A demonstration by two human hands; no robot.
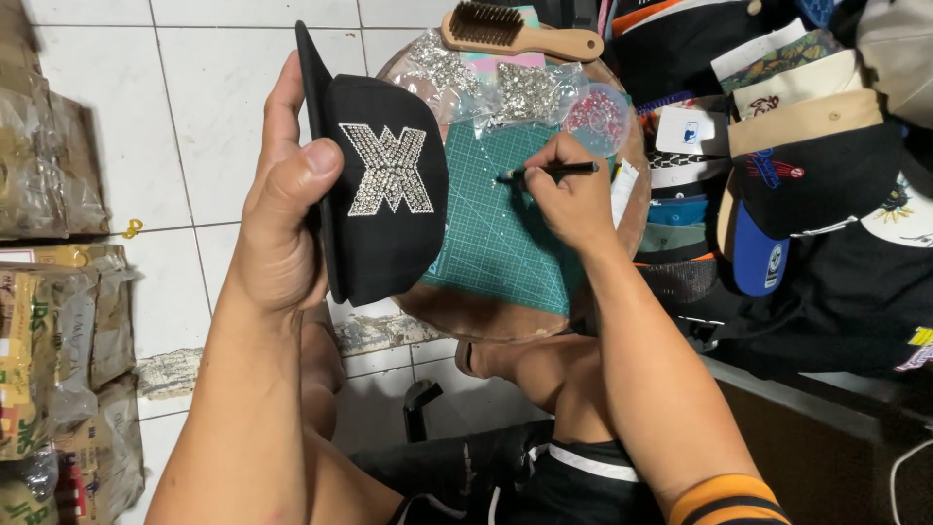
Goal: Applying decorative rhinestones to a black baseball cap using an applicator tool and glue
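My left hand (282, 209) grips a black flat-brim cap (384, 253) by its crown, thumb on the front panel. The cap's front carries a letter-shaped emblem (389, 170) made of small silver studs. My right hand (573, 199) holds a thin black pen-like tool (554, 171), tip pointing left over a green cutting mat (505, 243). The mat lies on a round wooden stool (486, 316) between my knees.
Clear bags of silver studs (496, 87) and a round container of red beads (595, 114) sit at the stool's far side, beside a wooden brush (520, 34). Several caps (807, 165) pile up on the right. Plastic-wrapped packages (58, 321) line the tiled floor at left.
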